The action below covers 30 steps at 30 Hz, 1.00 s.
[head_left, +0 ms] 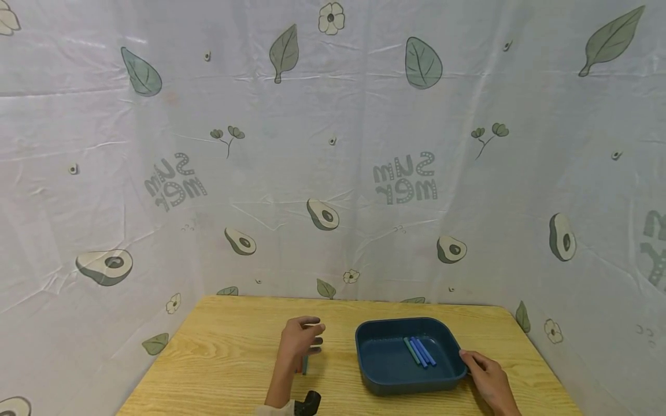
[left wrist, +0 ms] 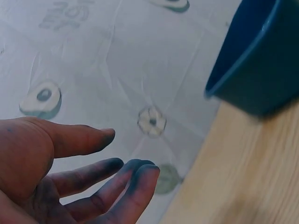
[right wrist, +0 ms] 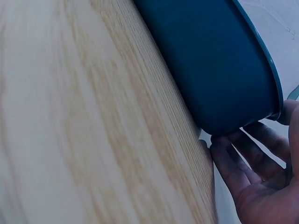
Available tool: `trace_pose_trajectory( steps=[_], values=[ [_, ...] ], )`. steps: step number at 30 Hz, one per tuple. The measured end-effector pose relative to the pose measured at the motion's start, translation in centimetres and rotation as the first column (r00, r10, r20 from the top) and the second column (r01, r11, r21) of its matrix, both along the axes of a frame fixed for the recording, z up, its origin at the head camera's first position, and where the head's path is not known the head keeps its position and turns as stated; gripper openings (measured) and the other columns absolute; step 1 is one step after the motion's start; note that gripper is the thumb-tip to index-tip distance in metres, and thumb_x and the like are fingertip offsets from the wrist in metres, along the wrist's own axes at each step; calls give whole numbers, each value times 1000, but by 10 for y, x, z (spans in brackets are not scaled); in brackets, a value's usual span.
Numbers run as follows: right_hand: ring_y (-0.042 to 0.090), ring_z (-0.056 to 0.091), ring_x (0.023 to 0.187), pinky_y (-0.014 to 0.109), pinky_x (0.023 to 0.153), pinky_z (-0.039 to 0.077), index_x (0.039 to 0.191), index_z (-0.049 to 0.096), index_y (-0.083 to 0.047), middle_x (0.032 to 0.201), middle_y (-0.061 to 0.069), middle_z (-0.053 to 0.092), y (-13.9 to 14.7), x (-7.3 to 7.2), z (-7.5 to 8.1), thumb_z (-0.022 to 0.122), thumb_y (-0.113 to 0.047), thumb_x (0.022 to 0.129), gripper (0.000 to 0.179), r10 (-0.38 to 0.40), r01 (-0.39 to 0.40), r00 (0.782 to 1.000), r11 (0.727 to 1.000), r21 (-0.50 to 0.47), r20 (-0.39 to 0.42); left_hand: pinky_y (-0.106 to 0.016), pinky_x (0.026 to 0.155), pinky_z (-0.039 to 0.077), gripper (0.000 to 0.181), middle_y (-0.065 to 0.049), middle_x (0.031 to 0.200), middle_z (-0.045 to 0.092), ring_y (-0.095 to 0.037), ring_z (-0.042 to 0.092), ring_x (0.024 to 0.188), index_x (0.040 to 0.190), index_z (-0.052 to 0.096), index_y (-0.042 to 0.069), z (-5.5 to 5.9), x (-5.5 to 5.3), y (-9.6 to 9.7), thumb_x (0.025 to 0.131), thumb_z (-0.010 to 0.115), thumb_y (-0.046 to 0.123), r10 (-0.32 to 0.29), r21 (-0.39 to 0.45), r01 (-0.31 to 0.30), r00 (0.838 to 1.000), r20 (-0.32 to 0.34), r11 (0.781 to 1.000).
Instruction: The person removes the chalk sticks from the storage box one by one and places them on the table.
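Observation:
A dark blue rectangular tub (head_left: 387, 383) stands on the wooden table. Inside it lie one green stick (head_left: 411, 351) and several blue sticks (head_left: 422, 352), side by side and slanted. At the tub's right side, my right hand (head_left: 489, 378) holds its edge; in the right wrist view the thumb is at the rim and the fingers (right wrist: 240, 161) touch the lower wall. Left of the tub, my left hand (head_left: 302, 340) hovers with fingers loosely spread and nothing between them. Below it, partly hidden by the hand and forearm, lie a greenish stick (head_left: 305, 365) and a reddish one (head_left: 299, 366).
The light wood table (head_left: 208, 346) meets a pale patterned sheet (head_left: 333, 144) at its back and sides. A black device (head_left: 308, 403) is strapped at the left wrist.

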State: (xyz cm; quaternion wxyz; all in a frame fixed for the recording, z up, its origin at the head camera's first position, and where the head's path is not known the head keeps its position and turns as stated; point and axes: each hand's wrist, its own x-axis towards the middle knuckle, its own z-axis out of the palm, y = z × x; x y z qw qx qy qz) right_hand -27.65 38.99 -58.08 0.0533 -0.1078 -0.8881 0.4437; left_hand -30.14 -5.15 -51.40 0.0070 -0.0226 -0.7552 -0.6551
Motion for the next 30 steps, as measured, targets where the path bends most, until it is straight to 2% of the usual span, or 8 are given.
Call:
trace_pose_trajectory(
  steps=[6, 12, 19, 23, 26, 30],
  values=[
    [53, 57, 136, 63, 107, 53, 138, 70, 2, 141, 27, 68, -1, -1, 0, 49, -61, 109, 72, 1, -1, 1000, 1000, -9, -4, -43, 72, 69, 48, -25, 116, 74, -18, 76, 79, 142, 63, -8, 15, 5, 32, 102, 73, 17, -45, 50, 45, 999, -8, 998],
    [53, 55, 139, 64, 109, 51, 139, 69, 2, 144, 28, 66, -1, 0, 1, 49, -59, 110, 70, 13, -14, 1000, 1000, -10, -7, -45, 73, 69, 44, -22, 114, 75, -25, 79, 82, 139, 66, -5, 24, 4, 72, 101, 74, 16, -87, 93, 88, 996, -7, 992],
    [54, 54, 140, 65, 110, 50, 139, 68, 4, 144, 29, 66, -2, 1, 2, 50, -58, 110, 70, 9, -9, 1000, 1000, -25, -5, -40, 69, 69, 38, -21, 113, 79, -26, 80, 79, 131, 71, -5, 19, 0, 112, 99, 75, 14, -94, 152, 82, 993, 74, 985],
    [54, 54, 140, 65, 110, 50, 139, 68, 4, 143, 29, 66, -3, 0, 2, 50, -59, 110, 72, 6, -6, 1000, 999, -32, -9, -42, 73, 69, 36, -22, 112, 77, -25, 80, 78, 128, 71, -8, 14, -1, 128, 100, 73, 15, -109, 193, 91, 990, 87, 977],
    [54, 55, 139, 63, 109, 52, 139, 68, 5, 143, 29, 66, -2, 0, 0, 50, -59, 110, 72, 9, -9, 1000, 999, -34, -3, -43, 75, 69, 34, -23, 111, 75, -24, 80, 79, 124, 72, -8, 9, -2, 140, 101, 73, 17, -104, 213, 80, 990, 101, 974],
    [53, 57, 136, 61, 106, 55, 138, 68, 5, 142, 30, 67, -2, 0, 0, 50, -60, 110, 73, 6, -6, 1000, 999, -38, 4, -42, 74, 69, 31, -27, 111, 72, -30, 81, 83, 118, 73, -8, 3, -4, 153, 101, 74, 17, -81, 229, 48, 987, 138, 972]
  ],
)
